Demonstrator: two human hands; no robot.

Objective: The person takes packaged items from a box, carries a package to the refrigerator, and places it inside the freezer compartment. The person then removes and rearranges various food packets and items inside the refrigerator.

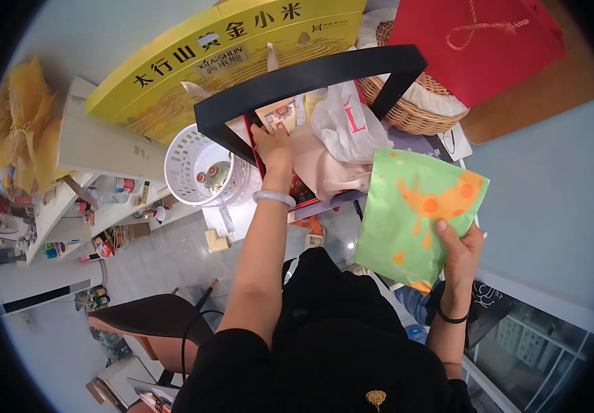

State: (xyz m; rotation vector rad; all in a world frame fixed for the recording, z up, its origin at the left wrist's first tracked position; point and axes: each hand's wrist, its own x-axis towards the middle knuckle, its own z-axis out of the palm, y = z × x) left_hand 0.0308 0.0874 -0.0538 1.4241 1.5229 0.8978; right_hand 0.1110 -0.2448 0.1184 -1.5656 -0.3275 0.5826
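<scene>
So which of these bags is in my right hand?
The green bag with orange patches is in your right hand. The white plastic bag sits in the black-handled box; the red bag is beyond it.

This is looking like a home or small office (the view isn't settling which): bottles (111,184) are crowding white shelves (108,141), and a brown chair (147,316) is standing on glossy floor tiles (163,258).

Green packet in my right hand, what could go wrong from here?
The green packet could slip: your right hand pinches it near one side only. Your left hand, inside the black-handled box, might jostle the white plastic bag there. The white basket beside that box could get bumped.
</scene>
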